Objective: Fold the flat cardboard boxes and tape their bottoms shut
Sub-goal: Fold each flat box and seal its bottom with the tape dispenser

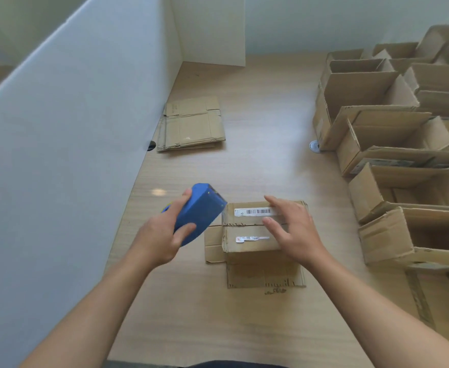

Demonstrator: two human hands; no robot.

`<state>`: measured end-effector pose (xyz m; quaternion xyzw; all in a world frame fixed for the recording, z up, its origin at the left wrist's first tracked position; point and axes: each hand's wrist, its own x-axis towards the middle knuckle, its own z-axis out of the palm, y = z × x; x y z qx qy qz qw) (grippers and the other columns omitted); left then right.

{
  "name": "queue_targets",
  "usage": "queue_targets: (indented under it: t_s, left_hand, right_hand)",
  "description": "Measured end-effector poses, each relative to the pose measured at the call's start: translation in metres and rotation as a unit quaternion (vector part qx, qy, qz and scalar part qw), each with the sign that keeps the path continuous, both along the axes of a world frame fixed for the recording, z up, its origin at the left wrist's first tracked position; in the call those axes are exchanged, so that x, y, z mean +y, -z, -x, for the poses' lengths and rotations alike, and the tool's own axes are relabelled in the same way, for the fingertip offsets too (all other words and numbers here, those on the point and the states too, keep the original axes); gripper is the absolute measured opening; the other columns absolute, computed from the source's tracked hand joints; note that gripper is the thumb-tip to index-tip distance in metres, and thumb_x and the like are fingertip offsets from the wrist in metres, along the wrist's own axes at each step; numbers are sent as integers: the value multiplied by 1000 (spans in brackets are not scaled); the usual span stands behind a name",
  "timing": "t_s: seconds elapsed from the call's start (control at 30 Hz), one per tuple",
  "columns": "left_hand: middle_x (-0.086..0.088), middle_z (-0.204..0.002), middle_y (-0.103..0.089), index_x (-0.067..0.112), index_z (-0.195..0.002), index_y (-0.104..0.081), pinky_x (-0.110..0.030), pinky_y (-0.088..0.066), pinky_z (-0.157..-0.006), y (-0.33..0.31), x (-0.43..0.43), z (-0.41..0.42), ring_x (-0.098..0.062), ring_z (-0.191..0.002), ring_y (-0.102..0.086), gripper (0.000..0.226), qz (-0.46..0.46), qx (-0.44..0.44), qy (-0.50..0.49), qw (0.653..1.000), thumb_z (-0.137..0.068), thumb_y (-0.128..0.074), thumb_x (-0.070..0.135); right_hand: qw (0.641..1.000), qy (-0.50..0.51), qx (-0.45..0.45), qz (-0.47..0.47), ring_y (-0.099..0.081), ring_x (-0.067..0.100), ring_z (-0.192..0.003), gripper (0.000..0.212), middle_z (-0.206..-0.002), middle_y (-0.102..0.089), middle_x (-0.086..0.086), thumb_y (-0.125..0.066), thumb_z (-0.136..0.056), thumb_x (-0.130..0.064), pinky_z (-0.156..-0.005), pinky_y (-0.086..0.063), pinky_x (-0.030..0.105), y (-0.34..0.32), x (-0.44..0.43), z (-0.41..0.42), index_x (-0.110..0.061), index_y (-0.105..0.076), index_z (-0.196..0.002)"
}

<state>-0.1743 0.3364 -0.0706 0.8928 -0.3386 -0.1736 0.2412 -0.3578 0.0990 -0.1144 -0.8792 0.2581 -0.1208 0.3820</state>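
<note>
A small cardboard box [247,243] stands upside down on the wooden table [257,160], its bottom flaps folded shut and white barcode labels on them. Its lower flaps spread out flat on the table around it. My left hand [162,235] grips a blue tape dispenser [199,211], whose front end is at the box's top left corner. My right hand [292,229] lies on the closed flaps with straight fingers, pressing them down. A stack of flat cardboard boxes [191,123] lies farther back by the partition.
A white partition wall [72,128] runs along the table's left side. Several folded open boxes [393,144] crowd the right side from front to back. A small round fitting [315,146] sits beside them. A dark cable hole [152,144] is by the flat stack.
</note>
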Motion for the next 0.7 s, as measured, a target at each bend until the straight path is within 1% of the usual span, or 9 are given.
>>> queue_targets:
  t_s: [0.1, 0.17, 0.23, 0.3, 0.37, 0.4, 0.47, 0.6, 0.7]
  left_hand:
    - [12, -124, -60, 66, -141, -15, -32, -41, -74, -25, -16, 12, -26, -93, -57, 74, -2, -71, 121, 990, -95, -61, 32]
    - [15, -126, -60, 67, -140, -8, -33, -45, -73, -26, -24, 19, -27, -93, -60, 75, 14, -119, 185, 975, -94, -59, 37]
    - [12, -124, -62, 70, -138, 1, -40, -51, -71, -20, -30, 21, -28, -90, -61, 78, 13, -138, 230, 963, -92, -56, 41]
    - [8, -112, -64, 71, -139, 6, -42, -52, -62, -14, -35, 22, -28, -78, -59, 87, 13, -162, 267, 950, -91, -58, 38]
    - [7, -89, -62, 62, -146, 0, -38, -49, -49, -15, -42, 25, -24, -62, -54, 95, 11, -194, 299, 934, -86, -68, 33]
    - [7, -82, -59, 58, -148, -3, -36, -46, -45, -15, -44, 26, -23, -57, -52, 102, 8, -210, 307, 928, -82, -75, 29]
    - [8, -79, -58, 55, -150, -7, -32, -44, -43, -13, -47, 26, -22, -56, -53, 111, -3, -226, 322, 920, -76, -84, 25]
    - [10, -81, -59, 55, -149, -2, -29, -45, -47, -10, -54, 29, -20, -58, -55, 115, -16, -230, 348, 909, -74, -84, 26]
    - [10, -79, -57, 54, -150, -12, -28, -44, -49, -13, -60, 30, -20, -58, -53, 107, -28, -230, 348, 908, -76, -84, 26]
  right_hand:
    - [997, -20, -17, -75, -38, 2, -120, 46, -129, -50, -23, -46, -88, -57, -112, -29, 44, -5, -5, 4, -61, -37, -132]
    - [993, -34, -27, -110, -40, 6, -128, 45, -135, -49, -24, -45, -87, -61, -114, -29, 48, -6, -8, 8, -73, -33, -128]
    - [991, -51, -35, -117, -39, 6, -133, 45, -138, -48, -27, -43, -86, -63, -115, -29, 49, -8, -10, 10, -78, -30, -127]
    - [989, -66, -53, -119, -37, 0, -135, 40, -137, -46, -32, -43, -87, -61, -116, -28, 47, -10, -12, 11, -77, -37, -124]
    - [984, -71, -74, -143, -32, -3, -139, 34, -139, -46, -31, -47, -89, -58, -118, -25, 47, -11, -13, 14, -72, -47, -121]
    - [982, -71, -79, -154, -30, -4, -141, 32, -140, -47, -29, -49, -91, -56, -119, -23, 47, -10, -14, 15, -70, -50, -119]
    - [981, -69, -80, -163, -26, -4, -143, 32, -141, -47, -27, -52, -91, -52, -120, -21, 47, -10, -14, 16, -68, -52, -119]
    - [983, -61, -79, -152, -26, 1, -144, 29, -138, -49, -28, -54, -89, -54, -120, -20, 48, -10, -13, 15, -67, -54, -115]
    - [981, -42, -96, -165, -32, 4, -142, 15, -130, -57, -25, -63, -93, -40, -117, -24, 51, -5, -13, 14, -51, -67, -103]
